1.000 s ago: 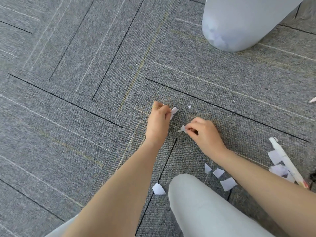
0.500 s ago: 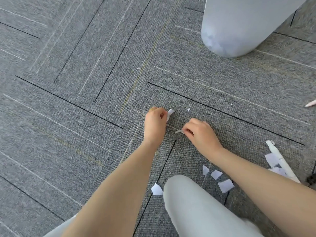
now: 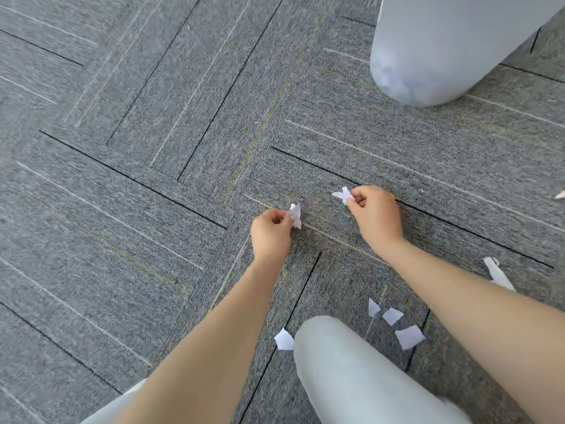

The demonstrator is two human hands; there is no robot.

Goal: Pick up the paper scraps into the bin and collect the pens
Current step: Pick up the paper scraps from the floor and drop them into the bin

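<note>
The grey carpet floor with thin dark and pale lines (image 3: 128,228) fills almost the whole view. At the top right stands the big, pale, see-through plastic bin (image 3: 434,53), and a heap of torn white paper shows through its wall near the bottom. A knee in light grey cloth (image 3: 360,371) sits low in the middle.

The left hand (image 3: 270,232) is closed in a pinch, and a small crumpled white paper scrap (image 3: 295,215) sticks out from its fingertips. The right hand (image 3: 377,214) is pinched shut too, around another small white scrap (image 3: 344,194). Both hands are full and neither looks flat on the carpet.

The bin lies up and to the right of both hands. The right hand is nearer to it, so it probably has the shorter trip.

More white scraps (image 3: 409,336) lie close to the knee, three on its right and one (image 3: 284,339) on its left. A white pen (image 3: 498,275) lies at the right, partly hidden by the right arm, with its long side pointing up-left to down-right. A tiny pale tip (image 3: 559,195) shows at the right edge; I cannot tell what it is.
</note>
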